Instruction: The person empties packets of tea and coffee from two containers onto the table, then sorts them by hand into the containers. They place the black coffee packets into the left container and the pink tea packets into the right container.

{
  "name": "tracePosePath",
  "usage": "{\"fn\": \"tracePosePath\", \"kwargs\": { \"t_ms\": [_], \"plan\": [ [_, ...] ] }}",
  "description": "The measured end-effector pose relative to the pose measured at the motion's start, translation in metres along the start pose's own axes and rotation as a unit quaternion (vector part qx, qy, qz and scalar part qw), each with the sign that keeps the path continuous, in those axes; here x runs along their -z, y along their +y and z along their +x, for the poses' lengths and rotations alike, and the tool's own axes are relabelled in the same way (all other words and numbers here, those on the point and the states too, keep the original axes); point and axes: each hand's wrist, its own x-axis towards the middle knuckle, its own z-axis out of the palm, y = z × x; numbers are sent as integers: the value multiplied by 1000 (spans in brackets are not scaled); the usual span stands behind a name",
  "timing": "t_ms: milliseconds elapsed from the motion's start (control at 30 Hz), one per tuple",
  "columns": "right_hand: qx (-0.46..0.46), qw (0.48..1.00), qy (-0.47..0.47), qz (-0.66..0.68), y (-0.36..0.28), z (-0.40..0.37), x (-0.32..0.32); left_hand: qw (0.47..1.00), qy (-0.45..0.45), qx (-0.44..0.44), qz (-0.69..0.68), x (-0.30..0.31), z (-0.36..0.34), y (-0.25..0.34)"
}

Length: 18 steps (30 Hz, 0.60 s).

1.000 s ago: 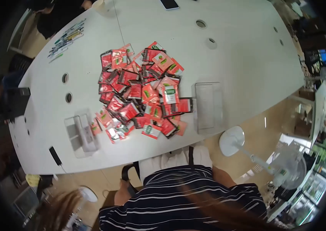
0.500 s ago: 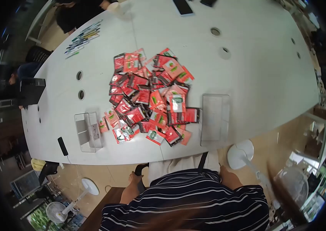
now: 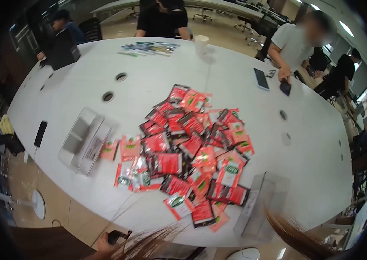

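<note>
At the bottom edge, below the table, my left hand (image 3: 104, 242) has its fingers closed against a black curved piece (image 3: 116, 236), which looks like part of a chair. My right hand is out of view. In front of me on the white table (image 3: 313, 143) lies a loose heap of small red and pink sachets (image 3: 192, 145), some with a green oval logo. A clear plastic box with a divider (image 3: 85, 143) stands left of the heap, close to its nearest sachets. Another clear plastic box (image 3: 261, 208) is at the heap's right, near the front edge.
Pens (image 3: 151, 47) and a white cup (image 3: 201, 44) are at the far side. A phone (image 3: 261, 79) lies far right, beside a person's hand (image 3: 284, 73) on a dark phone. A black bar-shaped device (image 3: 40, 133) lies left. Round holes (image 3: 107, 96) pierce the tabletop. Other people sit around it.
My view has tilted up and turned, bringing the people across the table into sight. My torso and right arm have left the picture. The sachets and boxes appear unmoved on the table.
</note>
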Motion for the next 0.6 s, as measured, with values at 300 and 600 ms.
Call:
{"fn": "tracePosePath", "kwargs": {
  "t_ms": [300,600],
  "plan": [
    [153,981,111,-47,94,-14,-42,994,-15,-33,104,-27,9,-38],
    [713,520,463,84,-165,-210,61,661,79,-648,-370,159,-121,166]
  ]
}}
